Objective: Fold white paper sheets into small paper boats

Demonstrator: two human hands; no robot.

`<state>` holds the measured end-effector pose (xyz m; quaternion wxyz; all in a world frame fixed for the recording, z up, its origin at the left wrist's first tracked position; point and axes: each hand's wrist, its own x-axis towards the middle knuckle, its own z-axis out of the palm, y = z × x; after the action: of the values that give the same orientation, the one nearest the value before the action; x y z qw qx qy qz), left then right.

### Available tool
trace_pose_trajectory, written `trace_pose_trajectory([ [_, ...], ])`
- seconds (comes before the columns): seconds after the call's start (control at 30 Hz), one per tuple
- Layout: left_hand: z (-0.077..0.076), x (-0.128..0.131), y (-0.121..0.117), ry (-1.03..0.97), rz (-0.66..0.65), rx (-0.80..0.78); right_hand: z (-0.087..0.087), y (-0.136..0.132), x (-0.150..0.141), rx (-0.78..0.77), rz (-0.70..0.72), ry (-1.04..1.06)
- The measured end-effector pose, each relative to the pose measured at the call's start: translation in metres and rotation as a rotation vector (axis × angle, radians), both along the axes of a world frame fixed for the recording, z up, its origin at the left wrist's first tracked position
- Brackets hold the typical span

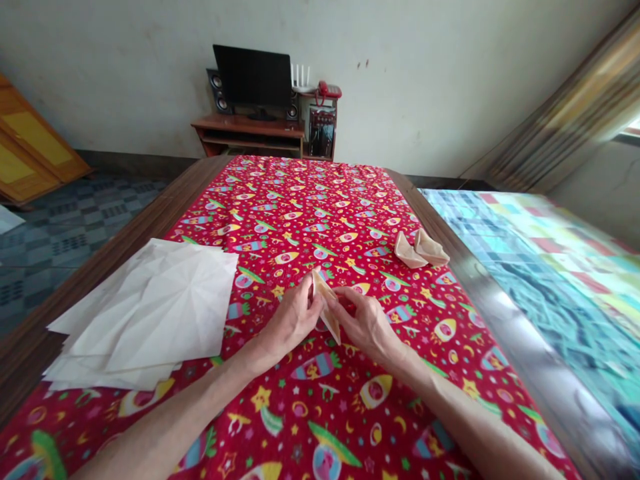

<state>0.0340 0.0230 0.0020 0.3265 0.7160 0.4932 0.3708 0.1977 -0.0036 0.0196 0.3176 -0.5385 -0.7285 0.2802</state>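
Observation:
Between my two hands, above the middle of the red patterned cloth (320, 220), is a small folded piece of cream paper (327, 313) with a narrow, pointed shape. My left hand (300, 310) is closed on its upper left side, thumb in front and fingers partly hidden behind. With thumb and fingers, my right hand (363, 320) pinches its right side. Off to the right lie two finished-looking folded paper shapes (421, 249) with raised, pointed ends, touching each other. To the left is a loose stack of creased white paper sheets (165, 300), their crease lines radiating from the centre.
A dark wooden edge (165, 207) borders the cloth. Beyond the far end stands a desk (250, 127) with a monitor (255, 77), speakers and a red telephone (327, 90). A bed with a blue patterned cover (500, 267) adjoins on the right.

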Motion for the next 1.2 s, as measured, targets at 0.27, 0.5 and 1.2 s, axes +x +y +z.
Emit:
trace_pose_trajectory([
  [0.27,-0.002,-0.006,0.007,0.120,0.008,-0.075,0.008,0.005,0.009,-0.104,0.163,0.093],
  [0.5,0.001,-0.002,0.003,0.202,-0.010,-0.022,-0.001,0.015,0.000,0.011,-0.028,-0.108],
  [1.2,0.008,-0.002,0.001,-0.141,-0.126,-0.372,-0.008,0.018,0.007,0.108,-0.098,-0.288],
])
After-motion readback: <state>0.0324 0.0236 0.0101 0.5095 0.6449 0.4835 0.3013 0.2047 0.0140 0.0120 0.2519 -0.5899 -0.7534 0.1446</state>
